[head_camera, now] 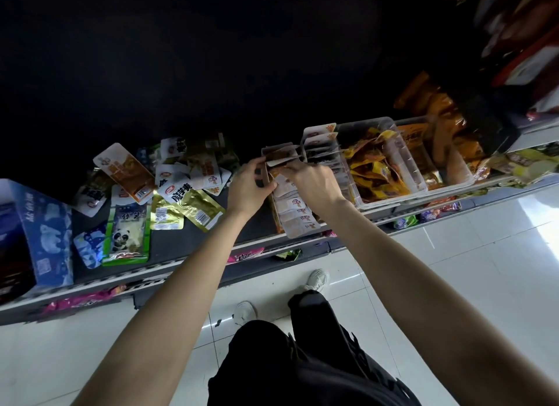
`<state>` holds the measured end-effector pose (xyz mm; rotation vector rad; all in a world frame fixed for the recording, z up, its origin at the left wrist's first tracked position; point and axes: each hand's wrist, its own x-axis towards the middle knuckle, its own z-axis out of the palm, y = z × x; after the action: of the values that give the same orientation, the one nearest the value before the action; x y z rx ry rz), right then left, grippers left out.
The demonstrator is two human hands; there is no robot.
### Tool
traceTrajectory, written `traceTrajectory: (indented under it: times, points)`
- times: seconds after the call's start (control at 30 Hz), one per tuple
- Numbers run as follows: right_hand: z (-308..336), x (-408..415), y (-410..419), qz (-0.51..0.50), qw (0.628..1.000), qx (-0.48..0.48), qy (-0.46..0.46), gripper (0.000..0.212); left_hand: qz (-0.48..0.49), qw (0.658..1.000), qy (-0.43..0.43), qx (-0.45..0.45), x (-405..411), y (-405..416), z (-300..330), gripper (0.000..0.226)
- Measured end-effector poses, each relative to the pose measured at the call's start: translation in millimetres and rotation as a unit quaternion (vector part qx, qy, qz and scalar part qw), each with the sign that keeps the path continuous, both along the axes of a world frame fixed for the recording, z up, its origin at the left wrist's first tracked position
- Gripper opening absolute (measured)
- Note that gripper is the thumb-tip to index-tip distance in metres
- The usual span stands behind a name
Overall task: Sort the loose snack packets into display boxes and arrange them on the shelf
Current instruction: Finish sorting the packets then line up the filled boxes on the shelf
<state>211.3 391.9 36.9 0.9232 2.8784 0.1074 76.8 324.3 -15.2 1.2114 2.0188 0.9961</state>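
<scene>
In the head view, a dark grey shelf board (181, 239) is seen from above, with a scatter of loose white, gold and green snack packets (169, 191) lying flat on its left part. A narrow cardboard display box (295, 206), filled with a row of overlapping white-and-orange flat packets, is set near the middle of the shelf, its long axis running from the front edge toward the back. The box's left wall is gripped by the left hand (252, 188), fingers curled round the edge. A white-and-orange packet at the far end of the row is pinched by the right hand (311, 183), directly above the box; exactly how many packets are held cannot be told.

Just right of the box, a clear plastic bin (390, 151) of yellow and brown packets is seen, touching or nearly touching it. The loose pile lies to the left of both hands, nearer the left hand, so the next pickup would likely be reached from that side. The step in hand is judged to be seating a packet upright in the row.
</scene>
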Motion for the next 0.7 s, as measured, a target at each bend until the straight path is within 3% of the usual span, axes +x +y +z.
traceTrajectory:
  times: [0.17, 0.33, 0.4, 0.47, 0.6, 0.7]
  points:
    - [-12.0, -16.9, 6.2, -0.038, 0.999, 0.019, 0.004, 0.046, -0.004, 1.0, 0.003, -0.002, 1.0, -4.0, 6.0, 0.059]
    - [-8.2, 10.6, -24.5, -0.075, 0.961, 0.086, 0.251, 0.027, 0.014, 0.999, -0.047, 0.02, -9.2, -21.6, 10.9, 0.049]
    - [-4.5, 13.9, -43.5, -0.065, 0.947, 0.093, 0.302, 0.012, 0.038, 0.997, -0.051, 0.045, -17.7, -38.5, 14.3, 0.039]
    - [-2.2, 4.4, -61.5, -0.036, 0.939, 0.067, 0.336, 0.019, 0.075, 0.994, -0.012, 0.075, -28.4, -62.9, 18.6, 0.026]
    - [-17.2, -40.0, -88.1, 0.02, 0.942, -0.016, 0.333, 0.017, 0.164, 0.975, 0.139, 0.057, -60.1, -121.4, 12.5, 0.012]
    - [-44.7, -80.9, -98.4, 0.03, 0.961, -0.116, 0.249, 0.024, 0.19, 0.967, 0.169, -0.008, -89.2, -153.8, -11.6, 0.018]
